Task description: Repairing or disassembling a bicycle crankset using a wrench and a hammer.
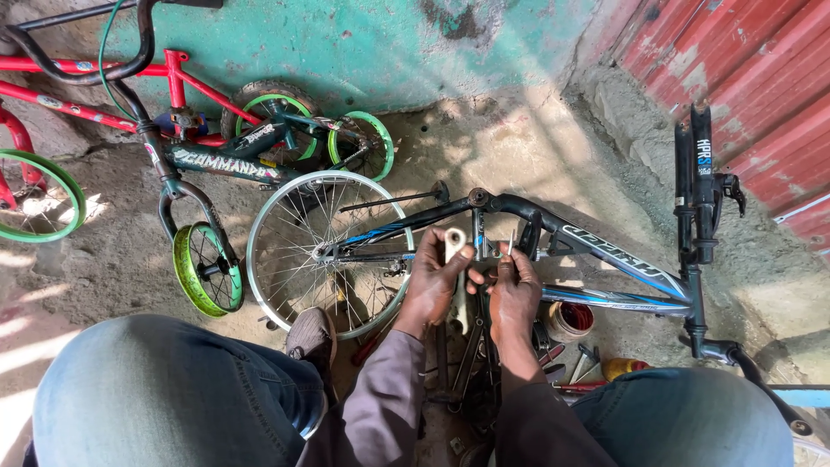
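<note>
Knees: our two, in blue denim, nearest us.
Left hand (432, 281): our fingers closed around one flat pale metal wrench (456, 246).
Right hand (514, 290): our fingers pinched on one thin metal rod (511, 242).
Bike frame (596, 251): one, black-blue tubing, just beyond our fingers.
Spoked wheel (324, 251): one, silver, left of our fingers.

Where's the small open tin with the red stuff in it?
In the head view, the tin sits on the ground just right of the right hand, below the bike frame.

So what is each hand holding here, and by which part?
The left hand grips a pale flat wrench by its shaft, the head sticking up. The right hand pinches a small metal part, too small to identify.
</note>
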